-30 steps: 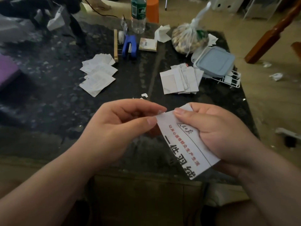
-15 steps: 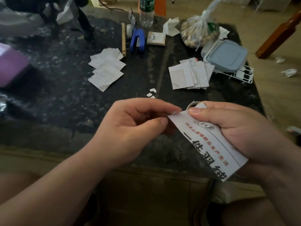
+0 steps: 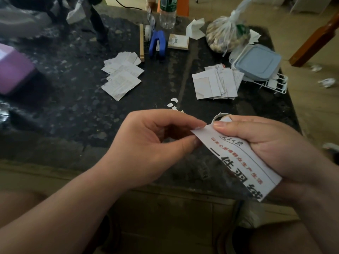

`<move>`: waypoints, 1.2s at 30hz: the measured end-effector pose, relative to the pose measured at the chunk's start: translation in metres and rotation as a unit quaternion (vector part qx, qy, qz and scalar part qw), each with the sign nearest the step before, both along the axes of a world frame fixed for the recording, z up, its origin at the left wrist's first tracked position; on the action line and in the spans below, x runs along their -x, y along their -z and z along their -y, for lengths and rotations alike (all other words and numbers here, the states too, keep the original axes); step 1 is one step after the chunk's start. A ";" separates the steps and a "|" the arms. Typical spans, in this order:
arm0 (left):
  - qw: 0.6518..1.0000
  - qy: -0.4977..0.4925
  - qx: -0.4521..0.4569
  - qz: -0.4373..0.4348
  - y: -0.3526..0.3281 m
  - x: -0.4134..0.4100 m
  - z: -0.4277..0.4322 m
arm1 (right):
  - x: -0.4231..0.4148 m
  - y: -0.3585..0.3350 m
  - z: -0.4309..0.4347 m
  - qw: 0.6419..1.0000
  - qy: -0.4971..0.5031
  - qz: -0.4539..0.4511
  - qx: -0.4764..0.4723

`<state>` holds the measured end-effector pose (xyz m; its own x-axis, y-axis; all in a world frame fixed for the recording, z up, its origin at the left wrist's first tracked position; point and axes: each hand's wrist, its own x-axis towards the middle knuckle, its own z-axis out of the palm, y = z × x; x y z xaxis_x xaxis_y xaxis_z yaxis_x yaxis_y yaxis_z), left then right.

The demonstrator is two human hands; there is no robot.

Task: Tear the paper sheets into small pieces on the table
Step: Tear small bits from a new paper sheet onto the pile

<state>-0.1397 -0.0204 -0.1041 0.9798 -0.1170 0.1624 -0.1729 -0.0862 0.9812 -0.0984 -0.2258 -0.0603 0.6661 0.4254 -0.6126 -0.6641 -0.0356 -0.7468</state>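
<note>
A white paper strip with red and black printed characters is held over the near edge of the dark table. My right hand grips it, thumb on top near its upper end. My left hand pinches the strip's top left corner between thumb and forefinger. A thin curl of torn paper rises above my right thumb. A few tiny white scraps lie on the table just beyond my left hand.
Two piles of cut paper sheets lie further back, one at the left and one at the right. Behind them are a blue stapler, a bagged bundle, a blue-lidded container on a white rack and a purple box.
Both hands with the strip have shifted slightly right and lower in view. The thin curl of paper above my right thumb has appeared.
</note>
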 end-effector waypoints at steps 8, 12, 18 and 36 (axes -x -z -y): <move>0.999 -0.014 -0.033 0.039 0.001 0.000 0.001 | -0.002 0.001 0.001 1.000 -0.001 0.007 0.012; 0.996 -0.024 -0.056 0.062 0.002 0.000 0.001 | -0.001 0.001 -0.001 0.999 0.016 -0.021 -0.036; 0.973 -0.038 -0.161 0.163 0.000 -0.001 -0.001 | 0.001 -0.005 -0.007 0.995 0.032 -0.053 -0.077; 0.929 -0.154 0.123 -0.314 0.008 -0.007 0.016 | 0.001 0.023 -0.004 0.866 0.133 0.452 0.167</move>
<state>-0.1332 -0.0368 -0.1122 0.8706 0.1503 -0.4684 0.4365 0.2033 0.8765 -0.0992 -0.2215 -0.0838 0.9849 0.0835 0.1518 0.1696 -0.2850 -0.9434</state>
